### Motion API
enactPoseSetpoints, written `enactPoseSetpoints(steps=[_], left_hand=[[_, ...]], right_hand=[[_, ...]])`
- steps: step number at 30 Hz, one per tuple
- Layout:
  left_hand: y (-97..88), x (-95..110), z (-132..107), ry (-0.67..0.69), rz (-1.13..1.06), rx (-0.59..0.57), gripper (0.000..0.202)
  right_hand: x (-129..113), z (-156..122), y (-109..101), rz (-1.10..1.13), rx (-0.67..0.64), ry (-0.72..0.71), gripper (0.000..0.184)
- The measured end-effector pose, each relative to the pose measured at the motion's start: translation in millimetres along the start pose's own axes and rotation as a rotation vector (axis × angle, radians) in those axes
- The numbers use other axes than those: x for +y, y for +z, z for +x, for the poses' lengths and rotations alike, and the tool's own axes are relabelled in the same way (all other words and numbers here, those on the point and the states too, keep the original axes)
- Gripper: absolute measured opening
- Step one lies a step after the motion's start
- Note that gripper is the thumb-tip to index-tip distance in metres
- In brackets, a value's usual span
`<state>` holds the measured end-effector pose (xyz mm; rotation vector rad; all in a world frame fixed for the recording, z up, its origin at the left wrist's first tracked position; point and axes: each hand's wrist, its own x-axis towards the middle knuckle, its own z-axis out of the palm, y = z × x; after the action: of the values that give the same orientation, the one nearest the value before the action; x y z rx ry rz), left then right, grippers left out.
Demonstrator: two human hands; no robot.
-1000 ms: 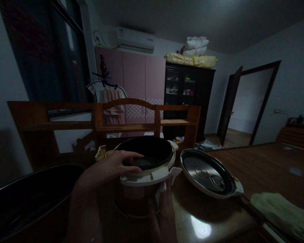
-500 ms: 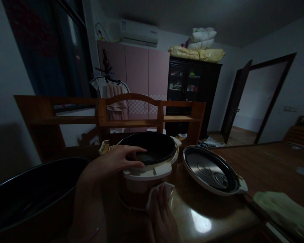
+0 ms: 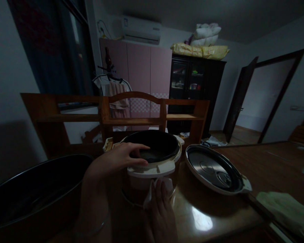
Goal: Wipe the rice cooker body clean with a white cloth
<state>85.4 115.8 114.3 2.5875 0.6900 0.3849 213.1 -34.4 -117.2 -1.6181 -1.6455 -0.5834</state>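
A lidless rice cooker (image 3: 154, 168) with a cream rim and a dark inner pot stands on the wooden table (image 3: 218, 216) in front of me. My left hand (image 3: 121, 158) grips its near-left rim, fingers curled over the edge. My right hand (image 3: 160, 206) presses a white cloth (image 3: 164, 185) against the cooker's front wall, below the rim. The cooker's lid (image 3: 215, 168) lies upside down on the table just to the right, its metal inside facing up.
A large dark bowl (image 3: 32, 195) sits at the left front. A pale green cloth (image 3: 286, 209) lies at the right front. A wooden shelf rack (image 3: 131, 118) stands behind the cooker. Cupboards and an open doorway are farther back.
My right hand with the cloth has slid down from the cooker's rim to its front wall. The left hand keeps its hold on the rim. The view has shifted slightly.
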Motion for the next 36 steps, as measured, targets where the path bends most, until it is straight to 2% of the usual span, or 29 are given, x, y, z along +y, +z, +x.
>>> enactPoseSetpoints(steps=[5, 10, 13, 24, 36], left_hand=[[-0.9, 2.2, 0.4, 0.006, -0.020, -0.012, 0.066], [-1.1, 3.5, -1.2, 0.012, -0.045, -0.013, 0.066], [-0.5, 4.1, -1.7, 0.005, -0.045, -0.011, 0.066], [0.6, 6.0, -3.2, 0.016, -0.039, 0.025, 0.064], [-0.1, 5.0, -1.7, 0.007, -0.049, -0.003, 0.066]], right_hand=[[21.4, -18.4, 15.4, -0.032, -0.004, 0.000, 0.066], [26.8, -18.8, 13.5, 0.064, 0.073, 0.207, 0.070], [22.5, -16.1, 6.7, 0.094, 0.090, 0.263, 0.074], [7.8, -6.1, -24.2, 0.108, 0.093, 0.228, 0.048], [5.1, -3.1, -27.6, 0.091, 0.095, 0.230, 0.047]])
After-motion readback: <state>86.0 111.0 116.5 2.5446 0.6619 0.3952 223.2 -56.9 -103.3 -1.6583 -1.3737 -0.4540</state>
